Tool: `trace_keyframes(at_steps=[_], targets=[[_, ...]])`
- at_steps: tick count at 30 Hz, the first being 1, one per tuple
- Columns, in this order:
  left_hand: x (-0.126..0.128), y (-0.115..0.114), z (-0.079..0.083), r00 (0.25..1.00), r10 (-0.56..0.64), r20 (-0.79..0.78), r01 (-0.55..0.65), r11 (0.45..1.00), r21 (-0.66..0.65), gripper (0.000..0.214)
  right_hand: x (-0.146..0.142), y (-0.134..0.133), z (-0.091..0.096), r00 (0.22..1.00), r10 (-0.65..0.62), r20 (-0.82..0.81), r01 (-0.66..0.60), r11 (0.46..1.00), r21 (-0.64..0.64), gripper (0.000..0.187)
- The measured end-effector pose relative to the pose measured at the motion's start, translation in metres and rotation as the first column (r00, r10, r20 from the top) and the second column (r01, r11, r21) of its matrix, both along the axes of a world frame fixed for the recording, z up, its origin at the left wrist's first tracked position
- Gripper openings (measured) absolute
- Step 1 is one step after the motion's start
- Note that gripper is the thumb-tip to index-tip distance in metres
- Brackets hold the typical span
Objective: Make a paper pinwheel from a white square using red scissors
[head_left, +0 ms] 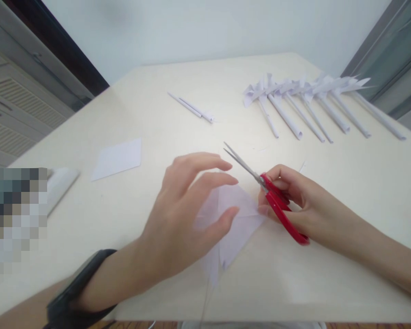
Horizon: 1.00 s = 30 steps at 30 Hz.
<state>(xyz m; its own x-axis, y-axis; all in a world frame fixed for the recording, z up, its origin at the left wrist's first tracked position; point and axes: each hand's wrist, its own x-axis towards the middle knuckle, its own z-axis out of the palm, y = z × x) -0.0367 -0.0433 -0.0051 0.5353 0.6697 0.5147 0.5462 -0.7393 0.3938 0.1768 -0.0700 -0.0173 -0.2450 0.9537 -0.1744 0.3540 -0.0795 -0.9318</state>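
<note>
Now my left hand (179, 208) arches wide over paper (238, 201)!
Right hand (303, 194) holds red scissors (274, 202), well inside the worktop (123, 114) edges.

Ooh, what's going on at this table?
Somebody's right hand is holding red-handled scissors, blades slightly apart, beside a corner of some white paper. Their left hand curves over that paper with its fingers open. Farther back on the right, rolled paper sticks with frilly tops lie in a row.
</note>
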Motion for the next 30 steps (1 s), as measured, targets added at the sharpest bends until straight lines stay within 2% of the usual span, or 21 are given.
trace_keyframes(at_steps=[3, 6, 10, 17, 20, 23, 26, 28, 30], targets=[[0.003, -0.001, -0.001, 0.96, -0.096, -0.263, 0.096, 0.995, -0.014, 0.026, -0.003, 0.0, -0.002, 0.999, 0.013, 0.031, -0.015, 0.998, 0.054, 0.015], [0.004, 0.0, -0.005, 0.929, -0.15, -0.338, 0.126, 0.988, -0.092, 0.022, -0.004, -0.001, -0.001, 0.998, -0.005, 0.059, -0.002, 0.994, 0.114, 0.017], [0.005, -0.001, -0.009, 0.946, -0.157, -0.282, 0.143, 0.987, -0.071, 0.019, -0.006, -0.002, -0.001, 0.998, -0.023, 0.062, 0.014, 0.989, 0.147, 0.02], [0.01, -0.004, -0.011, 0.963, -0.176, -0.203, 0.19, 0.981, 0.049, 0.007, -0.013, -0.004, 0.0, 1.0, -0.006, 0.005, 0.005, 0.99, 0.139, 0.019], [0.011, -0.004, -0.008, 0.978, -0.165, -0.131, 0.164, 0.986, -0.02, 0.008, -0.012, -0.005, 0.002, 1.0, 0.005, -0.015, -0.004, 0.993, 0.12, 0.018], [0.01, -0.003, -0.003, 0.992, -0.129, 0.003, 0.127, 0.975, -0.185, 0.009, -0.01, -0.004, 0.006, 1.0, -0.007, -0.03, 0.009, 0.997, 0.076, 0.019], [0.006, 0.001, 0.001, 0.984, -0.025, 0.178, 0.097, 0.904, -0.415, 0.007, -0.008, -0.003, 0.009, 1.0, -0.027, -0.009, 0.028, 0.999, 0.027, 0.022], [0.004, 0.004, 0.002, 0.958, 0.07, 0.277, 0.102, 0.822, -0.56, 0.006, -0.006, -0.002, 0.01, 0.999, -0.034, 0.022, 0.034, 0.999, 0.024, 0.023], [0.002, 0.007, 0.001, 0.916, 0.138, 0.376, 0.167, 0.722, -0.671, 0.004, -0.006, -0.002, 0.01, 0.996, -0.044, 0.071, 0.042, 0.999, 0.031, 0.022]])
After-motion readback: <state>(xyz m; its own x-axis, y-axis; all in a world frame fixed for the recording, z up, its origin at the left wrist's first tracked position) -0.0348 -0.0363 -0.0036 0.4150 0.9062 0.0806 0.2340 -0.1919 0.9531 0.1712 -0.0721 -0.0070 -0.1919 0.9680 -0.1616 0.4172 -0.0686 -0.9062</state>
